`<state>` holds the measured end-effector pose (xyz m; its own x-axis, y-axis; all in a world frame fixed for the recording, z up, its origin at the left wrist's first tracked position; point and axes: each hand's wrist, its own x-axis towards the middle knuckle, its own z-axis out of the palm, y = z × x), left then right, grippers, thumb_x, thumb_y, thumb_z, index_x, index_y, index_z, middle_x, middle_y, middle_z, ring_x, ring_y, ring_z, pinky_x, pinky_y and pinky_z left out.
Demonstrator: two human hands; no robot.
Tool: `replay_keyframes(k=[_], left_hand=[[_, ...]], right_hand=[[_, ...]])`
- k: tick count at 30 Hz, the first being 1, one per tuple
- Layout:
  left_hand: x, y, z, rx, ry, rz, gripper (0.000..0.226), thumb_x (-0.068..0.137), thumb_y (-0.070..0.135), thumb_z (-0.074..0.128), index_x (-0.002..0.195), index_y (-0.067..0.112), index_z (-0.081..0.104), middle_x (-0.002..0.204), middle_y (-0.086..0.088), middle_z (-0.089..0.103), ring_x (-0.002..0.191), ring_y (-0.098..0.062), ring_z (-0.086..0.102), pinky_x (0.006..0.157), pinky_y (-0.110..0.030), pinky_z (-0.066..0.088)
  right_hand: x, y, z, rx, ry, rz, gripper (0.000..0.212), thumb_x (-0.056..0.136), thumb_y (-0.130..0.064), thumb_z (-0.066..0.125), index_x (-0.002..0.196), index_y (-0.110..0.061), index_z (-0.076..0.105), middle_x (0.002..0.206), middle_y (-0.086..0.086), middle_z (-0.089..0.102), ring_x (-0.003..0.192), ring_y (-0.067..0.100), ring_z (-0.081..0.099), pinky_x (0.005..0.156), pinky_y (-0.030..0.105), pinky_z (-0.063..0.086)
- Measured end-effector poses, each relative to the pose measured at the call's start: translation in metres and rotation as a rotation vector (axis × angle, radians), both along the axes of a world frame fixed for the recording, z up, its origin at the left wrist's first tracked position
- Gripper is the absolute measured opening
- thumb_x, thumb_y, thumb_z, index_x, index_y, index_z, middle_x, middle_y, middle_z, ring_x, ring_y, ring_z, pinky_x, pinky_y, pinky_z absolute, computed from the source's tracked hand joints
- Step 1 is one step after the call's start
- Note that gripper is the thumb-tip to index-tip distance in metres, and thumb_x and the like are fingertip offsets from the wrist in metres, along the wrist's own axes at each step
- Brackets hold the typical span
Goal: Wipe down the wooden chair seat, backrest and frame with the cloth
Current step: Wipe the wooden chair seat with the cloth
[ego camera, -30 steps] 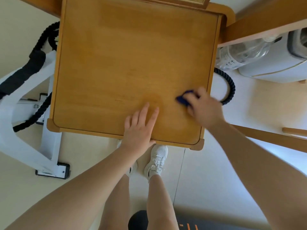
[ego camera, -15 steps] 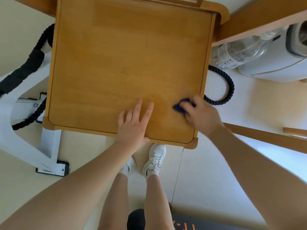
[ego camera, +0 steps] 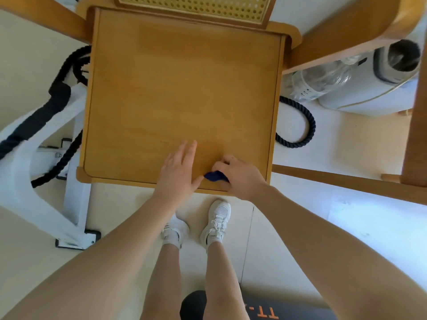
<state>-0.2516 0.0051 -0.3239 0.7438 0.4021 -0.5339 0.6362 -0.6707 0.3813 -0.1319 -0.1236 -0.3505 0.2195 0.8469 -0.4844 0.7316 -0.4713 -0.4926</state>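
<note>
Seen from above, a wooden seat (ego camera: 182,88). The right hand (ego camera: 240,177) clasps a blue cloth (ego camera: 215,176) at the seat's near edge. The left hand (ego camera: 179,172) lies flat and spread beside it. A clear bottle (ego camera: 316,83) lies on the floor, contents unclear

You see a dark rope (ego camera: 302,130) looped on the floor at right, a clear plastic bottle (ego camera: 318,82) beyond it, white shoes (ego camera: 217,221) near.
</note>
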Motion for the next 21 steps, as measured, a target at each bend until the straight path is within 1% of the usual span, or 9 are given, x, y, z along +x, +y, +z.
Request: replay_keyframes(k=[3, 5, 7, 10, 12, 15, 17, 19, 21], left_hand=[[-0.006, 0.023, 0.024, -0.092, -0.086, 0.031, 0.064, 0.092, 0.034, 0.049, 0.146, 0.019, 0.018, 0.155, 0.000, 0.011, 0.128, -0.025, 0.038, 0.101, -0.038, 0.037], [-0.003, 0.037, 0.044, -0.228, -0.121, 0.129, 0.054, 0.095, 0.034, 0.044, 0.143, 0.020, 0.026, 0.153, 0.003, 0.018, 0.123, -0.018, 0.045, 0.097, -0.031, 0.039], [0.005, 0.049, 0.063, -0.413, -0.155, 0.305, 0.046, 0.097, 0.035, 0.037, 0.140, 0.019, 0.034, 0.145, 0.001, 0.036, 0.120, -0.012, 0.048, 0.098, -0.026, 0.035], [0.020, 0.064, 0.093, -0.678, -0.252, 0.577, 0.032, 0.099, 0.036, 0.031, 0.123, 0.022, 0.048, 0.120, 0.005, 0.058, 0.099, -0.009, 0.060, 0.098, -0.032, 0.041], [0.024, 0.075, 0.105, -0.772, -0.286, 0.632, 0.020, 0.098, 0.035, 0.036, 0.107, 0.028, 0.053, 0.105, 0.010, 0.061, 0.095, -0.007, 0.060, 0.091, -0.029, 0.047], [0.023, 0.098, 0.120, -0.795, -0.302, 0.613, 0.028, 0.092, 0.038, 0.051, 0.114, 0.021, 0.054, 0.110, 0.007, 0.063, 0.095, -0.002, 0.061, 0.067, -0.012, 0.049], [0.022, 0.118, 0.130, -0.798, -0.305, 0.608, 0.030, 0.088, 0.033, 0.059, 0.115, 0.020, 0.054, 0.110, 0.006, 0.064, 0.092, -0.001, 0.062, 0.061, -0.009, 0.048], [0.021, 0.136, 0.139, -0.770, -0.284, 0.539, 0.025, 0.087, 0.023, 0.062, 0.111, 0.021, 0.054, 0.104, 0.008, 0.063, 0.088, 0.001, 0.061, 0.060, -0.009, 0.048], [0.021, 0.151, 0.146, -0.723, -0.237, 0.469, 0.031, 0.087, 0.018, 0.063, 0.115, 0.019, 0.052, 0.106, 0.005, 0.063, 0.094, -0.007, 0.061, 0.072, -0.019, 0.051]], right_hand=[[0.012, 0.026, 0.028, 0.096, 0.212, -0.502, 0.020, 0.093, -0.025, 0.052, 0.112, -0.018, 0.049, 0.108, 0.004, 0.046, 0.082, 0.019, 0.051, 0.067, 0.029, 0.043], [0.013, 0.045, 0.052, 0.145, 0.488, -0.776, 0.011, 0.097, -0.024, 0.047, 0.103, -0.016, 0.042, 0.103, 0.007, 0.047, 0.077, 0.016, 0.048, 0.063, 0.026, 0.040], [0.010, 0.065, 0.077, 0.161, 0.676, -0.916, 0.012, 0.099, -0.025, 0.043, 0.100, -0.015, 0.037, 0.095, 0.005, 0.048, 0.073, 0.012, 0.047, 0.060, 0.024, 0.040], [0.003, 0.094, 0.107, 0.178, 0.758, -0.957, 0.017, 0.098, -0.026, 0.045, 0.104, -0.012, 0.037, 0.091, 0.000, 0.049, 0.075, 0.010, 0.048, 0.064, 0.023, 0.040], [-0.002, 0.112, 0.122, 0.196, 0.760, -0.933, 0.018, 0.096, -0.024, 0.049, 0.102, -0.011, 0.038, 0.090, 0.001, 0.050, 0.078, 0.015, 0.049, 0.066, 0.026, 0.041], [-0.008, 0.135, 0.137, 0.225, 0.724, -0.916, 0.018, 0.092, -0.026, 0.055, 0.093, -0.014, 0.041, 0.095, 0.009, 0.054, 0.082, 0.021, 0.051, 0.071, 0.034, 0.043], [-0.009, 0.148, 0.144, 0.277, 0.696, -0.921, 0.017, 0.091, -0.027, 0.058, 0.090, -0.016, 0.044, 0.105, 0.012, 0.057, 0.086, 0.022, 0.053, 0.075, 0.037, 0.045], [-0.009, 0.159, 0.150, 0.334, 0.669, -0.927, 0.016, 0.090, -0.026, 0.060, 0.085, -0.020, 0.046, 0.107, 0.007, 0.057, 0.088, 0.020, 0.054, 0.076, 0.035, 0.046], [-0.008, 0.169, 0.154, 0.362, 0.635, -0.920, 0.020, 0.089, -0.025, 0.061, 0.079, -0.019, 0.045, 0.090, 0.002, 0.056, 0.077, 0.017, 0.053, 0.068, 0.031, 0.045]])
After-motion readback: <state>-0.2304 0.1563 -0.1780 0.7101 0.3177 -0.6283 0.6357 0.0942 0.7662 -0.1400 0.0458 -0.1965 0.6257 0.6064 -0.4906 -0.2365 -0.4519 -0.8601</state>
